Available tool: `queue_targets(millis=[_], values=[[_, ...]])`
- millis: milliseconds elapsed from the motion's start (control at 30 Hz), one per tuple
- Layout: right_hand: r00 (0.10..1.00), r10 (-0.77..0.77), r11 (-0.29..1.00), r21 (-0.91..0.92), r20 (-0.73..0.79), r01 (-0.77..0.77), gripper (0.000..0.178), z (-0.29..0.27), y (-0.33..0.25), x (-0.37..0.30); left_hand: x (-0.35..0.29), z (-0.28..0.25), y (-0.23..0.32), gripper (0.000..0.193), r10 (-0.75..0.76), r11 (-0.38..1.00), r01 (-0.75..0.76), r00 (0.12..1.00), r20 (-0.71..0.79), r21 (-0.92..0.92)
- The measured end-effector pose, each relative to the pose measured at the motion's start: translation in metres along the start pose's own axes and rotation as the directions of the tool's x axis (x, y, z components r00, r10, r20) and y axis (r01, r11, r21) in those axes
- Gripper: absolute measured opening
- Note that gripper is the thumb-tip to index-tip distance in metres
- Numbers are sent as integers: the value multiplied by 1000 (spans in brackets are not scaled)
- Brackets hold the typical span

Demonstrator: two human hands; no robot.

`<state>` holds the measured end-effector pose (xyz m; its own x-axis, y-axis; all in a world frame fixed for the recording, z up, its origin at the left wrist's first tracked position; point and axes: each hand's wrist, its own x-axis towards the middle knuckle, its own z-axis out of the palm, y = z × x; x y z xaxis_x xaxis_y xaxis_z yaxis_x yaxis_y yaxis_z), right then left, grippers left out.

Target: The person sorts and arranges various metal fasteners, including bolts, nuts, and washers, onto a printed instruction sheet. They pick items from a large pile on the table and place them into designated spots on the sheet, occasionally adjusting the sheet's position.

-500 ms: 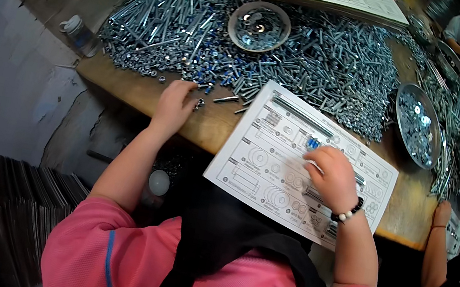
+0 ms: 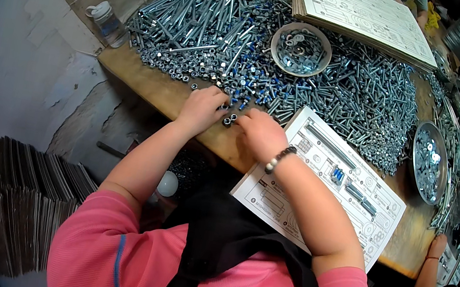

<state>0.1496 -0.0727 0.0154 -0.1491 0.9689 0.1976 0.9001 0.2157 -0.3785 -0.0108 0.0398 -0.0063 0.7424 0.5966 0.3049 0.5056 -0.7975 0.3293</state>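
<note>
At the table's front edge my left hand (image 2: 204, 108) has its fingers curled down beside the pile; what they close on, if anything, is hidden. My right hand (image 2: 260, 133) reaches in from the right, fingertips together at a pair of metal nuts (image 2: 229, 120) lying between the hands. Under my right forearm lies a white printed sheet (image 2: 378, 194) with part drawings. On it rest several blue-tipped screws (image 2: 337, 175) and a few long bolts (image 2: 360, 198). Behind my hands spreads a large pile of loose bolts and nuts (image 2: 195, 63), some marked blue.
A bowl of washers (image 2: 301, 48) sits in the pile. Behind it is a stack of printed sheets (image 2: 364, 10). Metal trays (image 2: 429, 163) stand at the right, near another person's arm (image 2: 432, 271). A plastic bottle (image 2: 106, 23) stands at the left corner.
My right hand has left the printed sheet and moved left to the nuts beside my left hand. The left hand stays at the pile's edge. The view has shifted a little.
</note>
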Motion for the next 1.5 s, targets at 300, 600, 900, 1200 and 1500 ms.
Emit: queue_targets(millis=[300, 600, 900, 1200, 1500], values=[[989, 20, 998, -55, 147, -12, 11, 20, -12, 23, -14, 3, -18, 14, -152, 978, 149, 988, -10, -149], [996, -2, 999, 38, 93, -2, 8, 3, -11, 9, -5, 7, -18, 13, -305, 940, 279, 946, -114, -194], [960, 280, 943, 191, -10, -273, 19, -88, 27, -76, -38, -13, -3, 36, -89, 988, 71, 988, -128, -140], [815, 510, 858, 108, -275, -501, 19, -131, 93, -171, -24, 8, 2, 25, -71, 991, 85, 988, -134, 104], [763, 628, 764, -61, -152, -642, 19, -104, 109, -192, -23, 6, 11, 23, -190, 969, 187, 982, -1, 159]])
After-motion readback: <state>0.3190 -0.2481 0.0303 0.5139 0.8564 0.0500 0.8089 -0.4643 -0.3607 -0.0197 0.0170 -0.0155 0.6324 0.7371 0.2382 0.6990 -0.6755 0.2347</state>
